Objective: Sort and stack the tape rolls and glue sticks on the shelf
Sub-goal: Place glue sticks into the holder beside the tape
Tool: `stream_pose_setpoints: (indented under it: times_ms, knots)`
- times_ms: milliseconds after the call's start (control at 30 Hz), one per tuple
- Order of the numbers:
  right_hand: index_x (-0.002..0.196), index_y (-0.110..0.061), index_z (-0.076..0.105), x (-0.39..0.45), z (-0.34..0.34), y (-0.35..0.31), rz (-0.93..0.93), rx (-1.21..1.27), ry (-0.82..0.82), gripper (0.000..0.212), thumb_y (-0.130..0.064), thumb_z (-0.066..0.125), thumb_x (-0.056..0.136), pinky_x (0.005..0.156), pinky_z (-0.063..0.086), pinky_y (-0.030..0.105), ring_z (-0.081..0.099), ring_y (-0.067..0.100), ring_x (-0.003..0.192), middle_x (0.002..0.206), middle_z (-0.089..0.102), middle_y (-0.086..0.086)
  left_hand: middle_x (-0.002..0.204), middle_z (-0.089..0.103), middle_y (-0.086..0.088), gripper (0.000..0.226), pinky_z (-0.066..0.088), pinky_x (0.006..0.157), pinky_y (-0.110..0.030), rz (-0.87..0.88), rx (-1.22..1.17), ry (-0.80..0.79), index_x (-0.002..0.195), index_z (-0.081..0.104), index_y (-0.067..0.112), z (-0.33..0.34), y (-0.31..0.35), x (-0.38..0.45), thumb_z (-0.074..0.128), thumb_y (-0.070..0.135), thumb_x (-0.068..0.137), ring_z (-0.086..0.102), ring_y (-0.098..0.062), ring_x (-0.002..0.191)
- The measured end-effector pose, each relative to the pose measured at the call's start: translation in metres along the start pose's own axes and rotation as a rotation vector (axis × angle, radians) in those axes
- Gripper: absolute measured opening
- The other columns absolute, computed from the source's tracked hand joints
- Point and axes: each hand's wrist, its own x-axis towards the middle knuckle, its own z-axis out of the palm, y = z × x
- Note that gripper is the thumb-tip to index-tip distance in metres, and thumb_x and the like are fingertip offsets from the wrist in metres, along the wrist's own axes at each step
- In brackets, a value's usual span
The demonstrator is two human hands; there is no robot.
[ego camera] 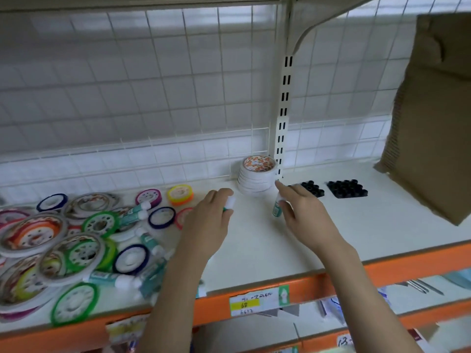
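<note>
Left hand (pixel 209 217) curled round one glue stick (pixel 229 203), right hand (pixel 303 212) pinching another (pixel 276 208) upright on the shelf (pixel 254 245) beside the tape stack (pixel 257 178); light, rigid, slick tubes, best gripped mid-barrel

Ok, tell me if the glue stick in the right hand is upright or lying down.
Upright. The glue stick stands vertical in the right hand, white cap up; whether its base touches the shelf is unclear.

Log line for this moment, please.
left hand: holds glue stick | right hand: holds glue stick upright | tape stack: at upright | loose rolls: unsorted
</note>
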Motion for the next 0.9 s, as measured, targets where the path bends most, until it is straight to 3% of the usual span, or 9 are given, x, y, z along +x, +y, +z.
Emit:
stream_pose_setpoints:
  times_ms: [267,600,733,900]
  knots:
    - [0.126,-0.006,0.054,0.015,-0.041,0.062,-0.027,0.001,-0.036,0.036,-0.003,0.049,0.09,0.07,0.047,0.039,0.053,0.028,0.077,0.088,0.055,0.01,0.112,0.057,-0.004,0.03,0.047,0.072,-0.038,-0.022,0.013,0.06,0.121,0.049,0.016,0.046,0.048,0.018,0.053,0.018,0.091,0.059,-0.028,0.09]
    - [0.12,-0.002,0.055,0.048,-0.078,0.129,-0.079,-0.001,-0.053,0.029,-0.005,0.045,0.093,0.075,0.049,0.043,0.054,0.029,0.085,0.096,0.057,0.011,0.107,0.06,-0.01,0.041,0.053,0.069,-0.04,-0.027,0.022,0.183,0.127,0.055,0.011,0.082,0.09,0.033,0.045,0.017,0.088,0.061,-0.031,0.085]
    - [0.128,-0.004,0.052,0.061,-0.088,0.16,-0.076,-0.037,-0.048,0.035,-0.006,0.046,0.094,0.072,0.048,0.038,0.054,0.03,0.084,0.096,0.057,0.013,0.112,0.059,-0.008,0.037,0.05,0.067,-0.034,-0.008,0.028,0.181,0.127,0.055,0.011,0.094,0.108,0.045,0.053,0.007,0.091,0.062,-0.027,0.082]
    - [0.137,-0.008,0.045,0.072,-0.097,0.193,0.0,-0.064,-0.084,0.041,-0.008,0.043,0.096,0.072,0.042,0.03,0.054,0.027,0.091,0.105,0.055,0.011,0.114,0.055,-0.001,0.039,0.045,0.067,-0.029,-0.012,0.01,0.151,0.132,0.05,0.018,0.11,0.127,0.061,0.05,0.011,0.094,0.06,-0.019,0.086]
